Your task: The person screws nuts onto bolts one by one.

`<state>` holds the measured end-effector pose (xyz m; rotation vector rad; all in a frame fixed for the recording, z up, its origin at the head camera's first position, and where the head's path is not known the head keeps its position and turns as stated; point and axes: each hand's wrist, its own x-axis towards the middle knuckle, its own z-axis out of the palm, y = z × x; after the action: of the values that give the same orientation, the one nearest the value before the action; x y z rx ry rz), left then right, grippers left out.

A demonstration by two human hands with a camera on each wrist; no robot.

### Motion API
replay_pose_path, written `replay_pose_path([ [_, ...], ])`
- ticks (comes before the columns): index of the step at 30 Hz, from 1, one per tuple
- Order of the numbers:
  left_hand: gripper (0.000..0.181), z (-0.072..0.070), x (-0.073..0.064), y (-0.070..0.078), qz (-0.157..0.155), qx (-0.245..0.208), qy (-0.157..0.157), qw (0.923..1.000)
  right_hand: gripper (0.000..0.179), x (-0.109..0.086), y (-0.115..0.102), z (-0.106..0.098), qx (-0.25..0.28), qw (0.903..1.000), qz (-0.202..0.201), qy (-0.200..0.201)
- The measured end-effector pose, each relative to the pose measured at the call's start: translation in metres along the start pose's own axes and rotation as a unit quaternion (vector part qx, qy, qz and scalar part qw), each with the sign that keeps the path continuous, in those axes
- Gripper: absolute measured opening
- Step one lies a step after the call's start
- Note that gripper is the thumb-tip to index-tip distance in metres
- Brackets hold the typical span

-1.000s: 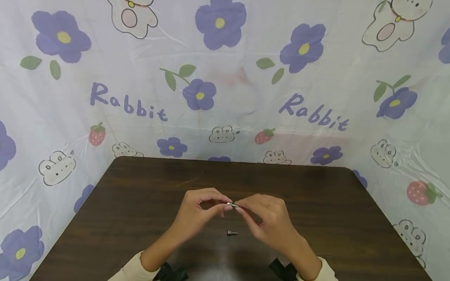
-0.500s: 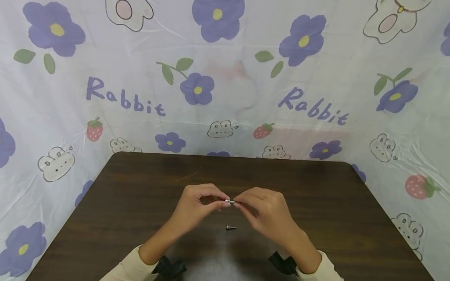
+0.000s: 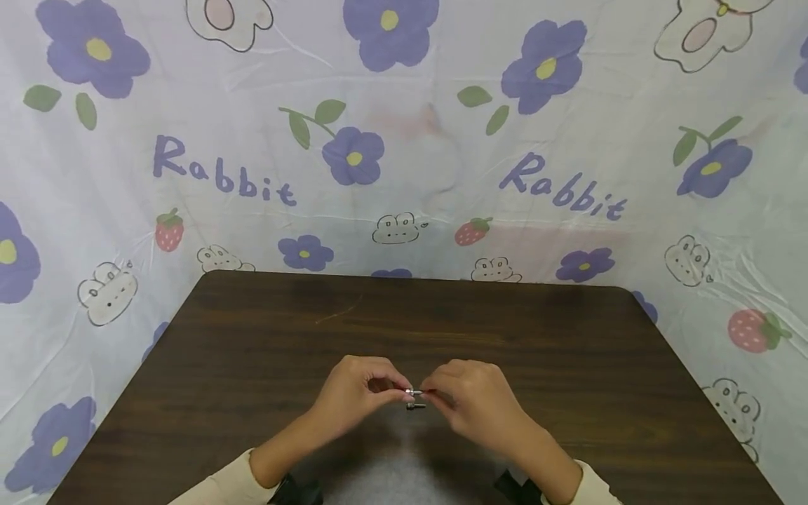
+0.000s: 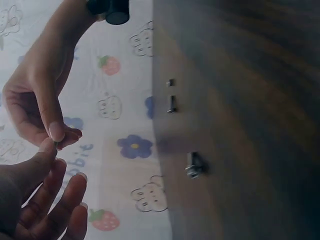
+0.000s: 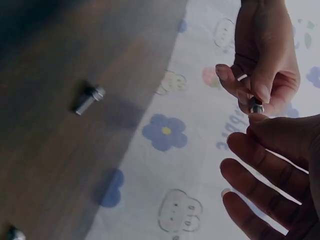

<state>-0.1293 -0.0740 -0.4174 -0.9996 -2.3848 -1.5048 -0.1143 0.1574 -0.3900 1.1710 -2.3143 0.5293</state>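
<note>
Above the table (image 3: 252, 337), the left hand (image 3: 356, 386) pinches one end of a small metal bolt (image 3: 413, 393); the right hand (image 3: 476, 400) pinches the other. Uneven pull could spill it onto the table, near the loose screw (image 3: 415, 407).

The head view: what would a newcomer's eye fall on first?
Probably the pale cloth behind the dark table, printed with purple flowers. Then the left hand and right hand, pinching one small metal part between them over the table. A bolt lies just below that part in the picture.
</note>
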Motion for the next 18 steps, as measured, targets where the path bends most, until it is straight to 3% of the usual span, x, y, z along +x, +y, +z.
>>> replay_pose_path([
  [6, 0.007, 0.011, -0.011, -0.008, -0.021, 0.058, -0.040, 0.9973, 0.015, -0.012, -0.005, 0.014, 0.006, 0.9975, 0.032, -0.062],
  [11, 0.007, 0.021, -0.020, -0.017, -0.033, 0.099, -0.094, 0.9901, 0.015, -0.023, -0.008, 0.027, 0.016, 0.9925, 0.036, -0.116],
  [18, 0.006, 0.031, -0.027, -0.025, -0.049, 0.123, -0.134, 0.9820, 0.016, -0.031, -0.010, 0.040, 0.026, 0.9875, 0.046, -0.148],
])
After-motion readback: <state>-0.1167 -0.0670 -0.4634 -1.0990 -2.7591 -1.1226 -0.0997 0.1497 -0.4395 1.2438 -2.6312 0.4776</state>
